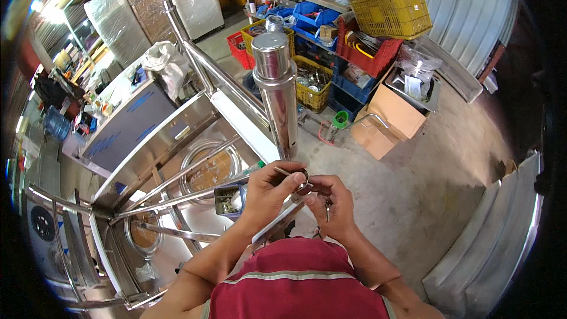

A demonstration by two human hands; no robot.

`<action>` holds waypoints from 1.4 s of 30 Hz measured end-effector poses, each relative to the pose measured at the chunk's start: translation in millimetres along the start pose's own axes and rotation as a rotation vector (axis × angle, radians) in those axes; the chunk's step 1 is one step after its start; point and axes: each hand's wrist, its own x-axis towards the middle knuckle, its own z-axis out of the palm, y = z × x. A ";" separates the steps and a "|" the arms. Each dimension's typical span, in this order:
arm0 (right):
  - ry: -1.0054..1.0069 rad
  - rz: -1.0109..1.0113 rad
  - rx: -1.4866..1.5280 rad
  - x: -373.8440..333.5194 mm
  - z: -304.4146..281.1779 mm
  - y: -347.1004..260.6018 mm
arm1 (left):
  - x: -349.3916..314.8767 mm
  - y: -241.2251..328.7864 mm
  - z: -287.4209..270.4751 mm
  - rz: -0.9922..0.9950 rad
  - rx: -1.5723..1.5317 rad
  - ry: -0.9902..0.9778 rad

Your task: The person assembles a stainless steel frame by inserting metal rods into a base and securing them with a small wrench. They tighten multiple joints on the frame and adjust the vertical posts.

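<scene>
Just in front of my chest, my left hand and my right hand meet with closed fingers around a small, shiny, rounded metal fitting. A thin metal rod sticks out between the fingers of my left hand. From under the fingers of my right hand hangs a slim metal piece, too small to identify. Fingers hide much of the fitting. Right beyond the hands rises a thick polished steel tube, part of a large stainless-steel frame on my left.
An open box of small hardware sits on the frame beside my left wrist. Ahead stand shelves with blue bins, a yellow crate and a cardboard box. Metal sheets lie to the right on the concrete floor.
</scene>
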 end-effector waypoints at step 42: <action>0.455 -0.171 -0.602 60.3 46.3 -2.5 | 119.1 -30.1 -31.5 0.108 -0.731 -0.091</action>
